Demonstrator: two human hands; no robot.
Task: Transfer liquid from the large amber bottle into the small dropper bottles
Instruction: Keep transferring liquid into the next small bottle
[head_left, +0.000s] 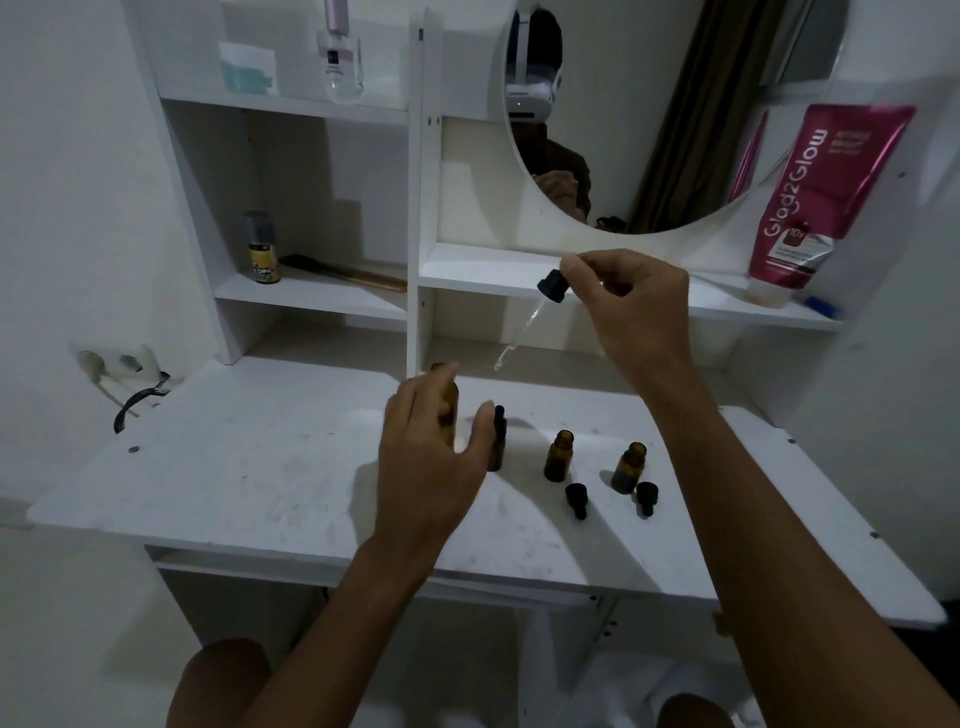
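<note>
The large amber bottle (450, 410) stands uncapped at the middle of the white table (260, 467). My left hand (431, 457) is cupped around its near side with fingers spread, and a gap shows between thumb and bottle. My right hand (628, 306) is raised above the table and pinches the black bulb of a dropper (551, 286), whose glass pipette slants down-left. Three small amber dropper bottles stand in a row: a capped one (498, 441) by my left thumb, an uncapped one (560, 457) and another uncapped one (629, 467). Two black dropper caps (576, 500) (647, 496) lie in front of them.
A white shelf unit (415, 208) with a round mirror (649, 130) rises behind the table. On the shelves are a pink tube (815, 197), a small yellow bottle (262, 249), a brush (348, 270) and a clear bottle (340, 57). A wall socket with a black cable (135, 400) is at the left.
</note>
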